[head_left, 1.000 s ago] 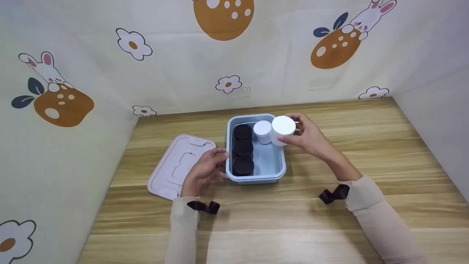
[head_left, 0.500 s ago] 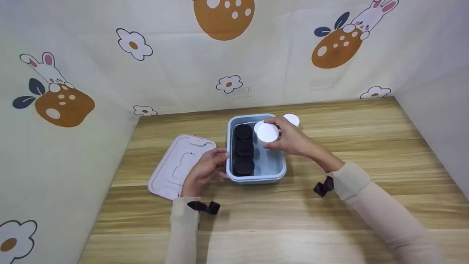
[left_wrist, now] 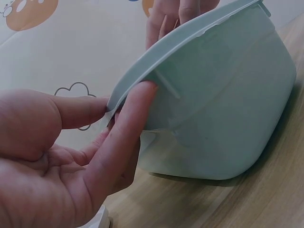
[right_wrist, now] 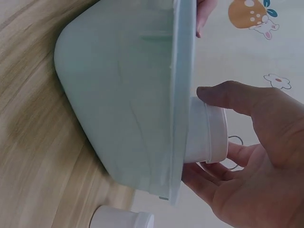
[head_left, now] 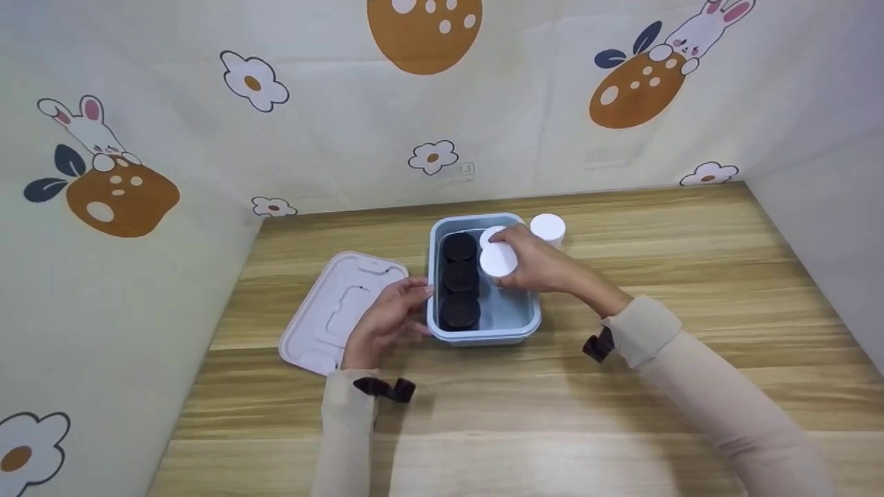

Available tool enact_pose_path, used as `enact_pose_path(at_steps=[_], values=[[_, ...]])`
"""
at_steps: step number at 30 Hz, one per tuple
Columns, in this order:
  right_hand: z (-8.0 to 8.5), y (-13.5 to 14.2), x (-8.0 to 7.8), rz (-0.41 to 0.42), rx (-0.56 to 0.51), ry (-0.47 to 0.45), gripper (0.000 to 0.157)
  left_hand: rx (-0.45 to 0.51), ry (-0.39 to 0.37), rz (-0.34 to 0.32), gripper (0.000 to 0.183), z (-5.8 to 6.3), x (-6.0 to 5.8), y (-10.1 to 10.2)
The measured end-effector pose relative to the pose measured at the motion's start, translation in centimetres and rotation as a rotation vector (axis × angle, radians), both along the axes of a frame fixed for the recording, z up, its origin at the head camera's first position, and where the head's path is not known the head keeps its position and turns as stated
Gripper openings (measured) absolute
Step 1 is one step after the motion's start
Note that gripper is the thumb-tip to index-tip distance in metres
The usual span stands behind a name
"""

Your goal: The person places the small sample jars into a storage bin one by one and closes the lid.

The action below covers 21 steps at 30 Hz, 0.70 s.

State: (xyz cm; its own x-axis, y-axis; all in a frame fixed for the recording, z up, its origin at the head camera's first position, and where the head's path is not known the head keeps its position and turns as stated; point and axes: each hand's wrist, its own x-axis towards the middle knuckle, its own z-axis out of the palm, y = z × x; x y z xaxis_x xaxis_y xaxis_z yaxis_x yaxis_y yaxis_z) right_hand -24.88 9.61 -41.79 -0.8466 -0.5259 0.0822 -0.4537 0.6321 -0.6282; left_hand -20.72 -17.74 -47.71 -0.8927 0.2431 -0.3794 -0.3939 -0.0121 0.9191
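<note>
A light-blue plastic box (head_left: 483, 339) stands on the table with a row of black-lidded jars (head_left: 460, 277) along its left side. My left hand (head_left: 383, 314) pinches its left rim; in the left wrist view the thumb touches the rim's edge and a finger lies under it. My right hand (head_left: 542, 262) grips a white jar (head_left: 498, 261) by its sides, over the right half of the box. In the right wrist view that white jar (right_wrist: 206, 130) reaches partly below the rim. Another white jar (head_left: 490, 235) sits inside behind it, partly hidden by the hand.
One more white jar (head_left: 548, 226) stands on the table just right of the box's back corner. A pale lid (head_left: 331, 304) lies left of the box, partly under the left hand. Patterned walls (head_left: 331, 138) close off the table at the back and sides.
My right hand has moved left with the white jar, from the box's right edge to over its inside, and lower. The jar on the table has come into view. My left hand stays put.
</note>
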Motion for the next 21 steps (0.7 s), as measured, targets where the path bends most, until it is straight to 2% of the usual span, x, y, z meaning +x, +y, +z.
enact_pose_path(at_steps=[12, 21], values=[[-0.52, -0.31, -0.42, 0.070, 0.170, 0.110, 0.065, 0.055, 0.045, -0.024, 0.034, -0.22, -0.10, -0.21], [-0.95, -0.57, -0.51, 0.115, 0.259, 0.164, 0.054, 0.046, 0.045, -0.012, 0.028, -0.19, -0.12, -0.14]])
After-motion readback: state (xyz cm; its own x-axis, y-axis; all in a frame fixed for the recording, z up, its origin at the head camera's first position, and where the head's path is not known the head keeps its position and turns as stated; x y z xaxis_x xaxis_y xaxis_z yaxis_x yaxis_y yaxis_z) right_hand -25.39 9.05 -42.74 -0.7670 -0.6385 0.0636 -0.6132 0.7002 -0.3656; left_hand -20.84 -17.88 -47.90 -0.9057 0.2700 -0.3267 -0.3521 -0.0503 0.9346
